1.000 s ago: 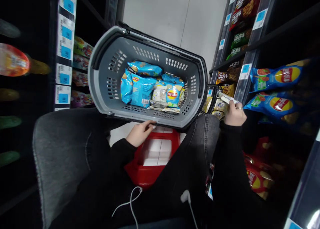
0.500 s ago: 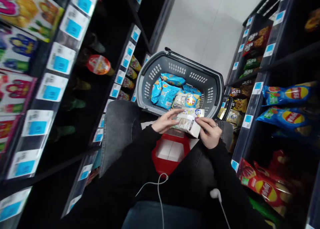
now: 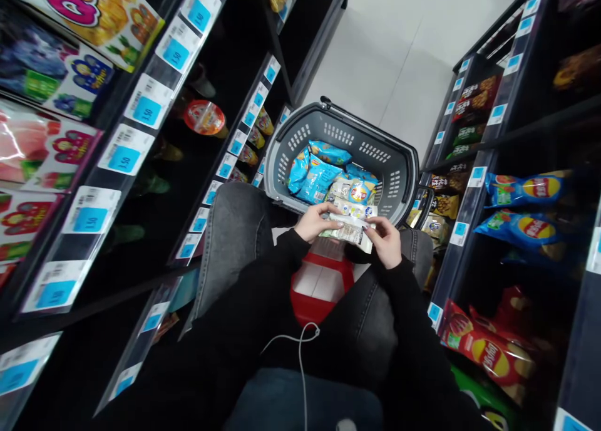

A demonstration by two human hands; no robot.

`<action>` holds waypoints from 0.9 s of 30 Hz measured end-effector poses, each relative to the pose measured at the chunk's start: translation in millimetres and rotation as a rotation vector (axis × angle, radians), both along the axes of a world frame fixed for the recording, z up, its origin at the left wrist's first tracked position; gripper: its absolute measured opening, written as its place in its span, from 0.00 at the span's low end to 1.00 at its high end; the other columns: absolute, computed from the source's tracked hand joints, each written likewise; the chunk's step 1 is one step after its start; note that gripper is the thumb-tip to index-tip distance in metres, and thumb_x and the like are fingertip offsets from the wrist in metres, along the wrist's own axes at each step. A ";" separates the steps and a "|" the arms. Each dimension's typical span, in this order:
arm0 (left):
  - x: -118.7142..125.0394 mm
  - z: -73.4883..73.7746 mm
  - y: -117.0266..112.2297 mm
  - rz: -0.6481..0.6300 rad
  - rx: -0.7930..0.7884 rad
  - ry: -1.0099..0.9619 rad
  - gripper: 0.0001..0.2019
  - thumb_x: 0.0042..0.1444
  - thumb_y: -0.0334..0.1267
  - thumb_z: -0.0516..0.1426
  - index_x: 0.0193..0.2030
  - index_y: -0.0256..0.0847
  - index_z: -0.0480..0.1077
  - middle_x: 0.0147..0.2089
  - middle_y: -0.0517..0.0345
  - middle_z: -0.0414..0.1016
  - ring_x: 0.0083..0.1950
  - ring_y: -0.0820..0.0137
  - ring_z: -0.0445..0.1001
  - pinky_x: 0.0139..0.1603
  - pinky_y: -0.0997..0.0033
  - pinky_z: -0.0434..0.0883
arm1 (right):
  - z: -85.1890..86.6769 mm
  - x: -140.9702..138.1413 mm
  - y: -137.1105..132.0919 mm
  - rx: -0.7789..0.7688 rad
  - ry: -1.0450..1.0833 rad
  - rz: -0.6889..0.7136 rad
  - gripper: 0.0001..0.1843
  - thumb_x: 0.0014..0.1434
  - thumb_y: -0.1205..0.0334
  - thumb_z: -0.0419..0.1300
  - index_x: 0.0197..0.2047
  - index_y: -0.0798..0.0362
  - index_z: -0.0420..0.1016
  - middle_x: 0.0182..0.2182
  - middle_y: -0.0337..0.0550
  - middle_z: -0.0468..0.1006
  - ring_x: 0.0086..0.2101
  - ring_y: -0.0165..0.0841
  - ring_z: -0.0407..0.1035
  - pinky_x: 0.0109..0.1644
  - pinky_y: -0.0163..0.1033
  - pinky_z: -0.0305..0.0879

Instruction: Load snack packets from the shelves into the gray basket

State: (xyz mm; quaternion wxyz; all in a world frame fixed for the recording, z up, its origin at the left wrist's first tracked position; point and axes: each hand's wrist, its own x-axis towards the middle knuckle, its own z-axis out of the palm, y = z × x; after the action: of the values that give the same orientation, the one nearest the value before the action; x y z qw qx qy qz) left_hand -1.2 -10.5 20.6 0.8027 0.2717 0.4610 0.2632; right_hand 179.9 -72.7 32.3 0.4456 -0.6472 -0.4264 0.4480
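A grey basket [image 3: 407, 168] holds blue chip bags [image 3: 313, 179]; the stool [image 3: 319, 287] is red, the price tags [image 3: 146, 108] blue-and-white.

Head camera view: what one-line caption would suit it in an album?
Seated in a shop aisle, left hand and right hand hold a pale snack packet over a grey basket of crisps.

We've got a pale snack packet [image 3: 350, 230] held by both ends, left hand [image 3: 315, 222] and right hand [image 3: 387, 244], just over the near rim of the gray basket [image 3: 404, 168] full of chip bags [image 3: 314, 177].
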 end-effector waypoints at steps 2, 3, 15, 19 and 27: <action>1.4 -2.4 -0.8 0.035 0.031 0.068 0.23 0.25 0.38 0.70 0.28 0.35 0.65 0.27 0.60 0.70 0.24 0.64 0.73 0.19 0.59 0.73 | -1.9 0.9 -0.3 0.012 -0.045 0.017 0.08 0.49 0.58 0.62 0.31 0.53 0.73 0.28 0.40 0.75 0.30 0.30 0.67 0.35 0.36 0.65; 2.1 -3.5 -1.2 0.046 0.044 0.099 0.23 0.24 0.38 0.70 0.27 0.35 0.65 0.26 0.60 0.70 0.24 0.63 0.73 0.19 0.59 0.72 | -3.0 1.1 -0.5 0.033 -0.060 0.018 0.07 0.50 0.59 0.62 0.30 0.53 0.74 0.28 0.40 0.75 0.30 0.31 0.68 0.36 0.36 0.64; 2.2 -20.7 -0.2 0.120 0.472 0.523 0.10 0.27 0.34 0.68 0.17 0.37 0.71 0.26 0.58 0.68 0.35 0.67 0.68 0.40 0.65 0.66 | -9.2 -2.8 4.8 0.076 -0.156 0.227 0.09 0.55 0.59 0.57 0.37 0.51 0.76 0.36 0.42 0.77 0.40 0.34 0.69 0.46 0.40 0.64; 0.5 -21.4 -0.1 0.048 0.491 0.439 0.09 0.33 0.38 0.66 0.25 0.40 0.76 0.27 0.58 0.71 0.36 0.66 0.68 0.44 0.64 0.64 | -11.9 -5.9 7.0 0.052 -0.114 0.112 0.08 0.49 0.59 0.62 0.34 0.52 0.76 0.33 0.41 0.77 0.37 0.34 0.70 0.44 0.40 0.64; -1.0 -19.2 3.7 0.021 0.348 0.328 0.12 0.28 0.38 0.68 0.25 0.40 0.77 0.46 0.50 0.75 0.56 0.57 0.65 0.58 0.61 0.58 | -15.5 4.0 9.5 -0.018 0.060 0.095 0.06 0.48 0.61 0.61 0.32 0.51 0.76 0.32 0.40 0.77 0.37 0.34 0.70 0.45 0.40 0.65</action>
State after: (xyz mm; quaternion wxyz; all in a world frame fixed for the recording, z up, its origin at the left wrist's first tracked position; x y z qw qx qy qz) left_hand -2.2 -6.8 1.4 0.6554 0.4403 0.5356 0.2994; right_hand 183.8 -63.2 16.9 0.4305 -0.6167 -0.4390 0.4916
